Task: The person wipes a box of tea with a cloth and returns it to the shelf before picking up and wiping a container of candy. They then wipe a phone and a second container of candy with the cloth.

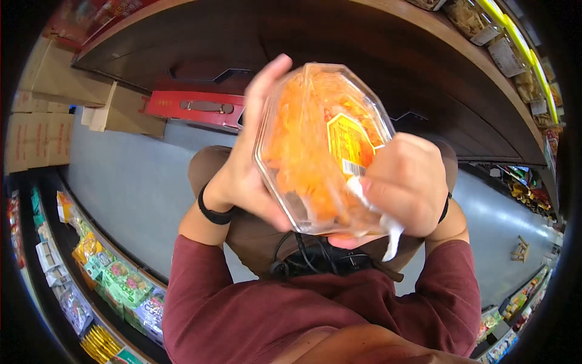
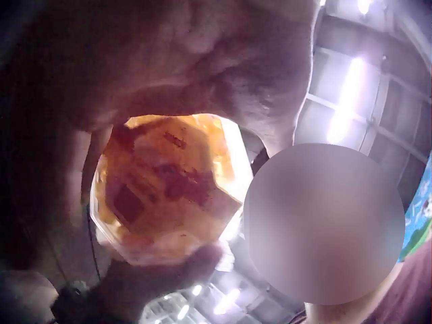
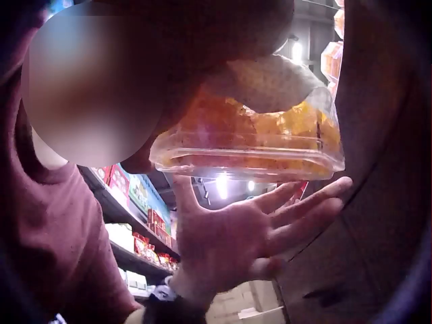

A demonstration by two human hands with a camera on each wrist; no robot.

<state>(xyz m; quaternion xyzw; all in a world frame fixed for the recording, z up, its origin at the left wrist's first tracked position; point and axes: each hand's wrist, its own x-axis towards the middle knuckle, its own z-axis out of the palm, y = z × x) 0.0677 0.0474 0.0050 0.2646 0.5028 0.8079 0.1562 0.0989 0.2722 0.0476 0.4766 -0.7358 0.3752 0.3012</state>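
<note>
A clear eight-sided plastic box (image 1: 303, 151) of orange pieces, with a yellow barcode label (image 1: 350, 144), is held tilted in front of the chest. My left hand (image 1: 245, 145) lies along its left side. In the right wrist view the left hand's fingers (image 3: 307, 200) are straight and spread beside the box's edge. At the lower right corner my right hand (image 1: 409, 182) pinches a crumpled white tissue (image 1: 393, 233) against the box, slightly blurred. The left wrist view shows the box (image 2: 169, 196) against the light, framed by dark hands.
A dark wooden display counter (image 1: 333, 36) stands close ahead, with packaged goods (image 1: 509, 54) on top. Beneath it are a red case (image 1: 194, 106) and cardboard boxes (image 1: 130, 112). Shelves of bagged products (image 1: 124, 279) line the left. A small wooden stool (image 1: 520, 249) stands on the grey floor at right.
</note>
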